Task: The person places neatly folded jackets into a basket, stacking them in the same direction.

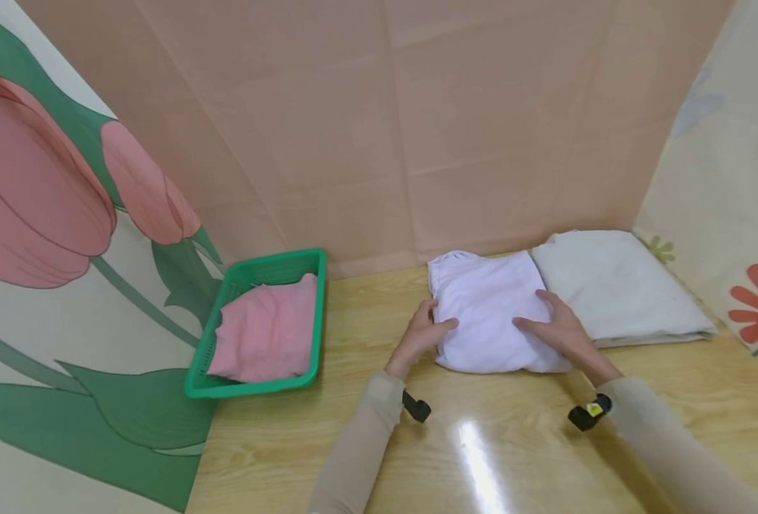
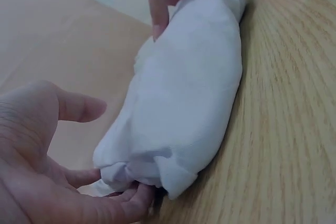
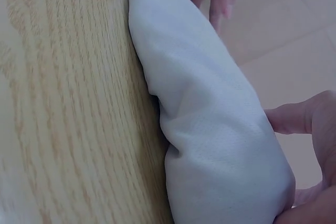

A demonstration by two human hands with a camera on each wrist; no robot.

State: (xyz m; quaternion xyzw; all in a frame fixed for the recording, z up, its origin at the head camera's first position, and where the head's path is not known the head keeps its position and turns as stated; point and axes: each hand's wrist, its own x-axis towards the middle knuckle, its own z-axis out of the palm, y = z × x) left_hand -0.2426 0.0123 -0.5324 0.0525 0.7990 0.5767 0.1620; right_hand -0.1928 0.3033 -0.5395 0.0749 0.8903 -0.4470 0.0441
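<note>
A thick, folded white cloth (image 1: 491,307) with a pale lavender tint lies on the table between both hands. At its left edge is my left hand (image 1: 421,332). In the left wrist view, that hand's fingers (image 2: 134,203) reach under the cloth's bottom fold, while its thumb (image 2: 81,107) stands out straight, apart from the fabric. My right hand (image 1: 562,328) holds the right edge, its thumb on top and its other fingers down the side. The right wrist view shows the right thumb (image 3: 289,118) against the cloth, the fingers partly hidden behind it.
A green plastic basket (image 1: 317,321) with folded pink cloth (image 1: 266,332) inside stands on the left of the wooden table (image 1: 366,400). Right beside the white cloth lies a larger, flat-folded greyish-white cloth (image 1: 623,289). Pinkish-tan fabric (image 1: 405,128) hangs behind the table.
</note>
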